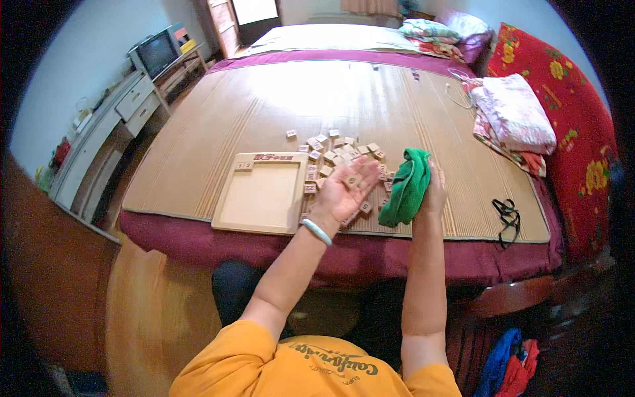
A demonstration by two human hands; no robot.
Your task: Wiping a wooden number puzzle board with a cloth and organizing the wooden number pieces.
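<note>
My left hand [338, 197] is held palm up with its fingers stretched out, and a small wooden number tile [351, 181] rests on it. A green cloth [408, 191] hangs folded in my right hand [436, 193], just to the right of the left. Loose wooden tiles [331, 155] lie scattered on the woven mat behind and around my left hand, which hides some of them. To the left sits a shallow wooden tray [301, 198] with printed writing on its top rim. Two tiles [244, 166] stand side by side in its upper left corner.
The mat [198, 164] covers a bed with a purple sheet [198, 238]. A black strap [507, 221] lies near the right front corner. Folded bedding [518, 114] is against a red floral panel [590, 149]. At the left wall stand a desk [94, 134] and a television [158, 52].
</note>
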